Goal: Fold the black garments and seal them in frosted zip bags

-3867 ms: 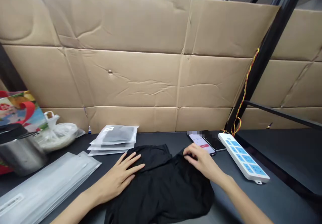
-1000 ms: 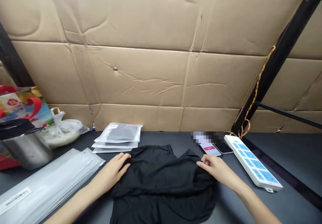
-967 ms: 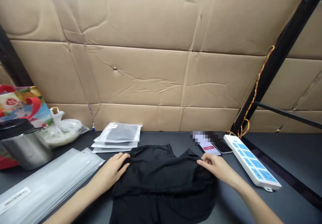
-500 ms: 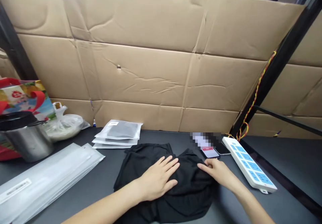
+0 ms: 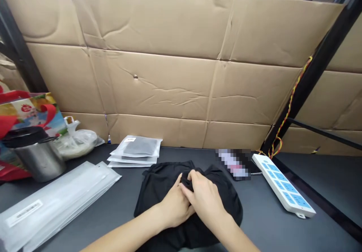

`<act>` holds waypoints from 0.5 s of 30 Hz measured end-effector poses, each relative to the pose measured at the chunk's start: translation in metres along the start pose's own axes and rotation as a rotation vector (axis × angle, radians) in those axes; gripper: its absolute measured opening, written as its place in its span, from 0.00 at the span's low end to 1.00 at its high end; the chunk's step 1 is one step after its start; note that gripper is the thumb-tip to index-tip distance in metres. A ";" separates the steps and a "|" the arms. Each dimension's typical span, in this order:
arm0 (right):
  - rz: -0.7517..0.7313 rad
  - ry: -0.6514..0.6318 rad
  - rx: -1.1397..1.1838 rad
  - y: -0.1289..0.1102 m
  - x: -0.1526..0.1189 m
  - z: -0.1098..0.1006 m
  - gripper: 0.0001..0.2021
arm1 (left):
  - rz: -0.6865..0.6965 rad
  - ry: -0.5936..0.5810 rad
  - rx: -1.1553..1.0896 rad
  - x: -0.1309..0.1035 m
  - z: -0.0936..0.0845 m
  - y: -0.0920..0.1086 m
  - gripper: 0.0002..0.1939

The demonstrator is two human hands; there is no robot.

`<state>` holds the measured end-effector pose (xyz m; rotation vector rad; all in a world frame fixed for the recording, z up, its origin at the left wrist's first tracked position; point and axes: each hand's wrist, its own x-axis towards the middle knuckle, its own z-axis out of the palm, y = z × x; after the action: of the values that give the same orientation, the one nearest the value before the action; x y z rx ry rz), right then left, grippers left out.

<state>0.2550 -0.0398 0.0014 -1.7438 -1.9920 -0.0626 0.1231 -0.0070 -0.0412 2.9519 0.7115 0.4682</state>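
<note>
Fingers [image 5: 195,175]: thumb and index of the right hand [image 5: 207,197] are bent nearly together, a bunched fold of the black garment [image 5: 154,188] pinched between them; those of the left hand [image 5: 174,208] are partly hidden, so I cannot tell how far they open or whether they grip
Right hand: knuckles bent, slanting up and inward; overlaps the thumb side of the left
Left hand: back upward, low over the cloth; index tip beside the pinched fold
Forearms [image 5: 127,230]: bare; they slant in from the lower left and lower right, converging at the hands
Black garment: spread on the dark tabletop [image 5: 266,218] in front of the person, both hands over its middle; packet stack [image 5: 135,152] just beyond its left corner; power strip [image 5: 284,186] to its right, apart
</note>
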 end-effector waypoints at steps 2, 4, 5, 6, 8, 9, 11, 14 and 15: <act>-0.038 -0.012 0.030 -0.005 -0.010 0.012 0.10 | -0.035 -0.012 0.031 -0.018 -0.017 -0.006 0.26; -0.065 -0.016 0.057 -0.003 -0.017 0.016 0.13 | -0.099 0.000 0.065 -0.043 -0.036 -0.019 0.27; -0.085 -0.028 0.067 -0.001 -0.019 0.016 0.13 | -0.132 0.013 0.079 -0.055 -0.045 -0.027 0.25; -0.109 -0.046 0.079 0.001 -0.020 0.014 0.14 | -0.172 0.022 0.085 -0.068 -0.051 -0.035 0.23; -0.128 -0.052 0.106 0.006 -0.017 0.010 0.16 | -0.254 0.008 0.064 -0.087 -0.058 -0.050 0.21; -0.102 -0.028 0.105 0.011 -0.015 0.009 0.15 | -0.288 -0.012 0.045 -0.095 -0.058 -0.056 0.22; 0.022 0.021 0.052 0.022 -0.009 0.008 0.09 | -0.329 -0.040 0.014 -0.104 -0.053 -0.062 0.23; 0.216 -0.106 -0.036 0.041 -0.002 0.012 0.15 | -0.340 0.011 0.003 -0.108 -0.043 -0.063 0.24; 0.232 -0.164 -0.020 0.045 -0.002 0.014 0.15 | -0.334 0.036 0.004 -0.109 -0.041 -0.062 0.24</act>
<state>0.2928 -0.0282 -0.0239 -2.0387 -1.8891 0.1421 -0.0086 -0.0018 -0.0409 2.7522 1.1820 0.4900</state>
